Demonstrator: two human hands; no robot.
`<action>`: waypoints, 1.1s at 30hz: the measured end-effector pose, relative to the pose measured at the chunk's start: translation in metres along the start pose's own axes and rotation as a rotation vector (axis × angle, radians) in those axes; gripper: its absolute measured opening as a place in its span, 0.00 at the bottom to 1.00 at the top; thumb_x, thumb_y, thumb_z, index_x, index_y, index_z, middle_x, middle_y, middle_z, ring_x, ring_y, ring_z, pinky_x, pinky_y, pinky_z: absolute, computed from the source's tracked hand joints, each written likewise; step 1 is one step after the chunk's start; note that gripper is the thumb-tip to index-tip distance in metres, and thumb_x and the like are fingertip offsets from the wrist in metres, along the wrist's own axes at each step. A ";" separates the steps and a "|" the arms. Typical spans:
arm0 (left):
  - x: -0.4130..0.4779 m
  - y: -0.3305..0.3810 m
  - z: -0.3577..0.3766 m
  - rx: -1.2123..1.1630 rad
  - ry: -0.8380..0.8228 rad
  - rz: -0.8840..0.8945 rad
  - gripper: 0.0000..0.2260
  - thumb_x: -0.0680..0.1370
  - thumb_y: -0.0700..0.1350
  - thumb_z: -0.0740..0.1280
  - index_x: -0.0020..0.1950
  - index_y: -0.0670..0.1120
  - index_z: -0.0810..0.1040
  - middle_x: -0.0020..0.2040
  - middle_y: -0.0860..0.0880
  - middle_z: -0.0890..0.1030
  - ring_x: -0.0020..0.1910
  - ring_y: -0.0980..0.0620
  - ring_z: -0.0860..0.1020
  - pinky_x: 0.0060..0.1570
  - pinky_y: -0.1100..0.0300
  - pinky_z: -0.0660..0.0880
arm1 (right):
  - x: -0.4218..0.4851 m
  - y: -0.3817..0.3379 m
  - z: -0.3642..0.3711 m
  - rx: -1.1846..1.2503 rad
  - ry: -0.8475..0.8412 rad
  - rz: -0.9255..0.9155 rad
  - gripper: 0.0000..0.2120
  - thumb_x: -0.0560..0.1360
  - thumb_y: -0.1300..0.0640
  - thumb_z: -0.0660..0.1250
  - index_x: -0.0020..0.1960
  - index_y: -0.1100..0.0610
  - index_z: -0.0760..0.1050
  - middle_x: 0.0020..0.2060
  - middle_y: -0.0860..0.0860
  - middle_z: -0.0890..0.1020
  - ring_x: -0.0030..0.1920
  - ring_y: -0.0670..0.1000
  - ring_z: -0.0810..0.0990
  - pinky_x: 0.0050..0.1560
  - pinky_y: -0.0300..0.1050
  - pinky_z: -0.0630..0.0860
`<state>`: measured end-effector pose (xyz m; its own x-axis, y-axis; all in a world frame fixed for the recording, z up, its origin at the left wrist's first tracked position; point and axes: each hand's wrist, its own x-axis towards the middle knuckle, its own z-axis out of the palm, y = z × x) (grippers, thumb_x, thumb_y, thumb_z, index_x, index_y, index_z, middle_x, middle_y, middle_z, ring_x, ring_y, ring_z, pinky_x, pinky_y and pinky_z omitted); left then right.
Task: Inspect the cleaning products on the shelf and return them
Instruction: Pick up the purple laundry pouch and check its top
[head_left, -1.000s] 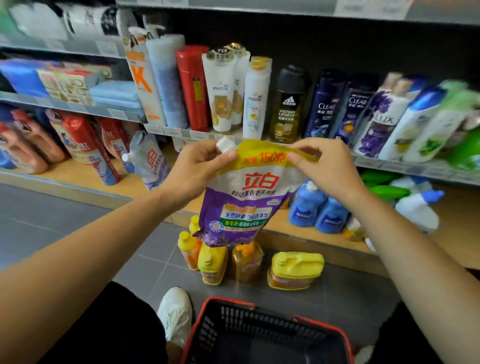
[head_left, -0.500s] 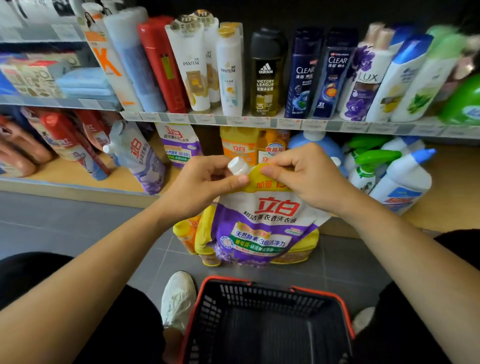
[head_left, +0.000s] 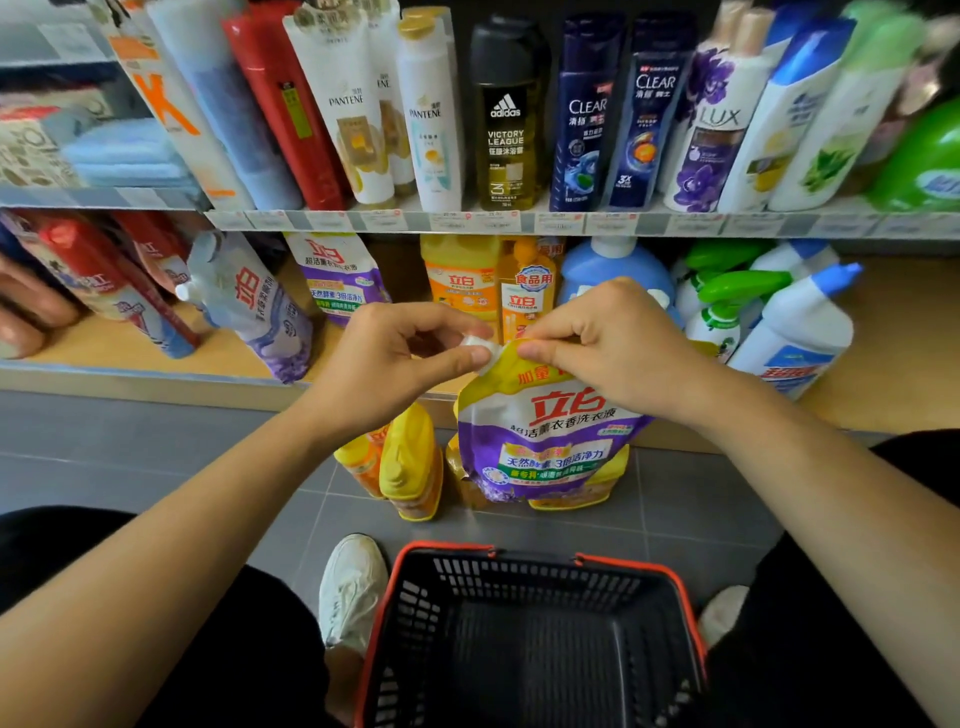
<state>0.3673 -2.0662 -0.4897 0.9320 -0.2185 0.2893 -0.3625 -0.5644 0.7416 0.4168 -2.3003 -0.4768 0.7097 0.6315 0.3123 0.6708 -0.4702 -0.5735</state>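
Drawing closer together atop the glossy purple-and-yellow pouch (head_left: 550, 441), the left hand (head_left: 395, 358) is pinching its white cap (head_left: 478, 345) and the right hand (head_left: 613, 343) is pinching the crinkled yellow corner

- Upper shelf (head_left: 519, 222), above the fingers (head_left: 550, 351): upright row of Pantene bottles (head_left: 358, 119), adidas bottle (head_left: 506, 124), Clear bottles (head_left: 584, 119), Lux bottle (head_left: 711, 130).
- Lower shelf (head_left: 130, 358), behind the fingers: purple pouch (head_left: 337, 280), yellow bottles (head_left: 462, 275); to the right of the fingers, white bottles (head_left: 800, 327).
- Grey tiled floor (head_left: 156, 452), below the fingers: yellow jugs (head_left: 410, 462), red-rimmed basket (head_left: 519, 582), white shoe (head_left: 353, 587).
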 end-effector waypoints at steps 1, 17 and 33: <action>0.001 0.001 0.003 -0.008 -0.003 -0.036 0.14 0.75 0.53 0.72 0.53 0.45 0.85 0.43 0.45 0.85 0.43 0.46 0.84 0.44 0.44 0.80 | 0.000 -0.002 0.001 -0.022 -0.001 -0.012 0.15 0.76 0.45 0.66 0.47 0.54 0.87 0.38 0.53 0.87 0.41 0.55 0.84 0.43 0.56 0.79; -0.001 0.002 -0.005 -0.031 -0.005 0.152 0.09 0.76 0.42 0.73 0.55 0.42 0.85 0.51 0.48 0.85 0.52 0.53 0.84 0.50 0.58 0.81 | 0.002 -0.002 0.003 0.059 -0.036 -0.009 0.11 0.78 0.52 0.70 0.47 0.57 0.86 0.39 0.57 0.86 0.42 0.58 0.84 0.44 0.61 0.79; -0.008 -0.023 0.009 -0.163 -0.054 -0.111 0.15 0.77 0.49 0.69 0.62 0.47 0.81 0.44 0.55 0.85 0.45 0.59 0.82 0.43 0.62 0.79 | 0.004 0.001 -0.001 0.159 0.165 0.044 0.07 0.77 0.58 0.71 0.51 0.59 0.86 0.39 0.54 0.87 0.40 0.52 0.85 0.42 0.56 0.79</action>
<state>0.3682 -2.0587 -0.5147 0.9633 -0.2071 0.1709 -0.2491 -0.4521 0.8564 0.4209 -2.2988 -0.4751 0.7719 0.4972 0.3962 0.6052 -0.3838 -0.6975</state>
